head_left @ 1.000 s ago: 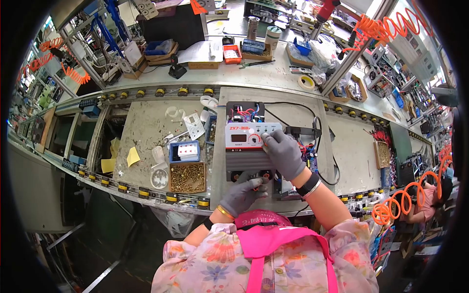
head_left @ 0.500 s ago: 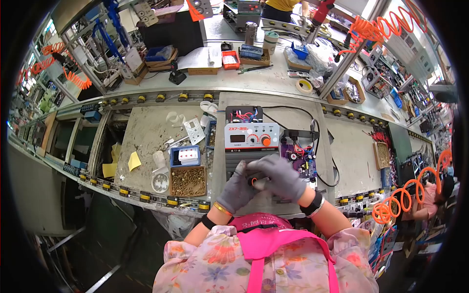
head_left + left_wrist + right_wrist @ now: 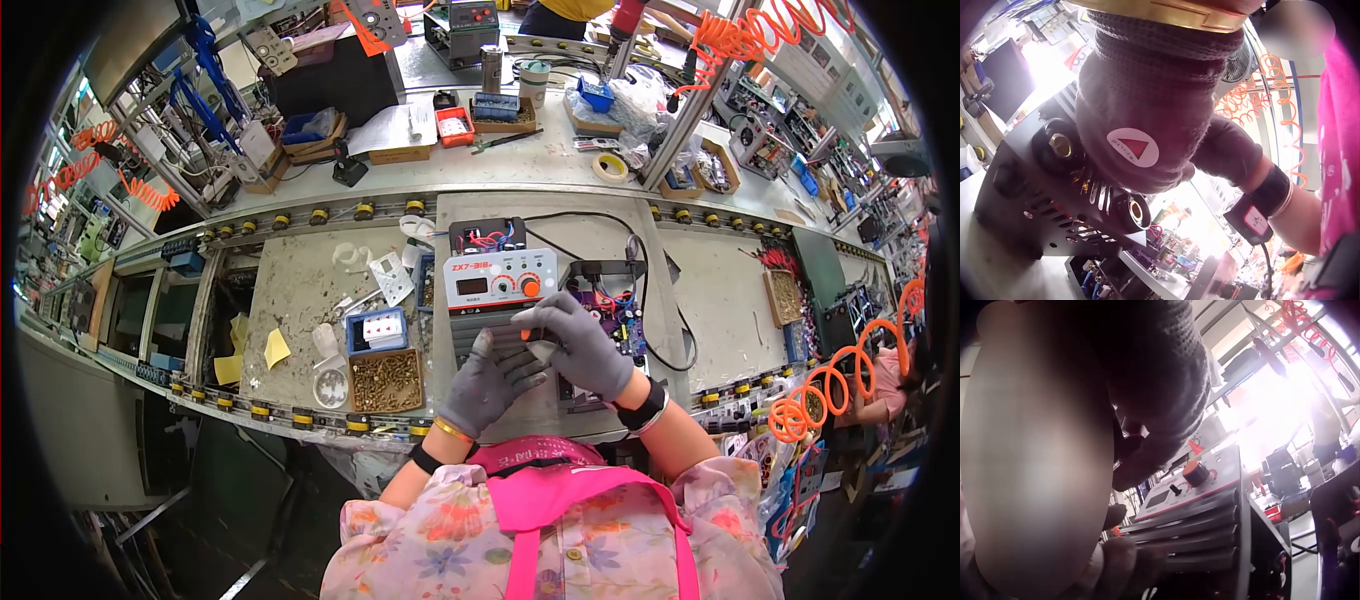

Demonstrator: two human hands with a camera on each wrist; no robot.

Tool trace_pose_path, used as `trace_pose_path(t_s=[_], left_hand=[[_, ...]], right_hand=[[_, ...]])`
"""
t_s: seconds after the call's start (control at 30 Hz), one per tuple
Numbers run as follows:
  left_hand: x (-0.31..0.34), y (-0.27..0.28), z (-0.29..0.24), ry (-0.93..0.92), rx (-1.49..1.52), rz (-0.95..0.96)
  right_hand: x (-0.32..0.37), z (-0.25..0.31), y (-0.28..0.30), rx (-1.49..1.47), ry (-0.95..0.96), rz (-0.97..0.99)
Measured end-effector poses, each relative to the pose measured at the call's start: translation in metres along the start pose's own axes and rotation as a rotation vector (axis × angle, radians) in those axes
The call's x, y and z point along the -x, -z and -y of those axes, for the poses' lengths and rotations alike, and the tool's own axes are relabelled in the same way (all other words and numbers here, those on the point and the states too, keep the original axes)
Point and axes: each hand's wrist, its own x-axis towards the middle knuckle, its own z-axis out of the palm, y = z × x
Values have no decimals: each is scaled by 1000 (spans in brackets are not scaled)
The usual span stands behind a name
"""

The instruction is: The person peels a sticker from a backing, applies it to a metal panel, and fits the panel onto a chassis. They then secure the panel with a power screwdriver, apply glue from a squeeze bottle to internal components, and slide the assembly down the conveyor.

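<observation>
My gloved left hand [image 3: 486,385] lies open with fingers extended, over the lower front of the grey-finned welding machine [image 3: 470,330]. A round white sticker [image 3: 1133,147] with a red triangle sits on its glove. To its right, my gloved right hand [image 3: 585,350] pinches a small orange-and-white piece [image 3: 526,334], whose kind I cannot tell. The machine's white front panel [image 3: 497,279] bears a dark display and an orange-capped knob [image 3: 530,287], also visible as a knob [image 3: 1195,473] in the right wrist view. Two round sockets, one a brass-centred socket [image 3: 1137,211], show below the left hand.
An open circuit board [image 3: 625,315] with cables stands right of the machine. To the left are a blue bin [image 3: 376,330] of white stickers with red triangles and a cardboard box [image 3: 386,381] of brass fittings. Rollers [image 3: 320,216] line the bench.
The right hand left the panel knob, came down to meet the left hand, then lifted slightly away with the small piece. The left hand's fingers have straightened. The head view has shifted somewhat.
</observation>
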Motion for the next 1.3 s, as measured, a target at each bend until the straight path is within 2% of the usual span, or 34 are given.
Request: trace_pose_path(t_s=[0.13, 0.17, 0.27, 0.37, 0.47, 0.5, 0.6, 0.73, 0.87, 1.17, 1.3], left_hand=[[-2, 3, -1, 28, -2, -3], [-2, 4, -1, 26, -2, -13], [0, 4, 1, 20, -1, -41], [-1, 6, 1, 18, -1, -44], [-2, 7, 2, 21, 5, -42], [-2, 4, 2, 18, 0, -51], [-2, 3, 2, 24, -5, -52], [-3, 12, 5, 21, -5, -35], [-3, 13, 6, 6, -24, -28], [-1, 10, 10, -9, -69, -23], [-2, 15, 11, 8, -125, 5]], right_hand=[[-6, -4, 8, -9, -29, -113], [-9, 1, 10, 81, 29, -176], [-13, -3, 18, 272, 27, -202], [-18, -10, 19, 200, -48, -316], [-25, -9, 16, 185, -76, -255], [-28, -11, 16, 247, -17, -196], [-39, -15, 4, 528, 157, -188], [-50, -24, -11, 614, 186, -142], [-57, -27, -14, 698, 306, -114], [-60, -26, -22, 815, 352, -76], [-61, -22, -24, 935, 340, 4]])
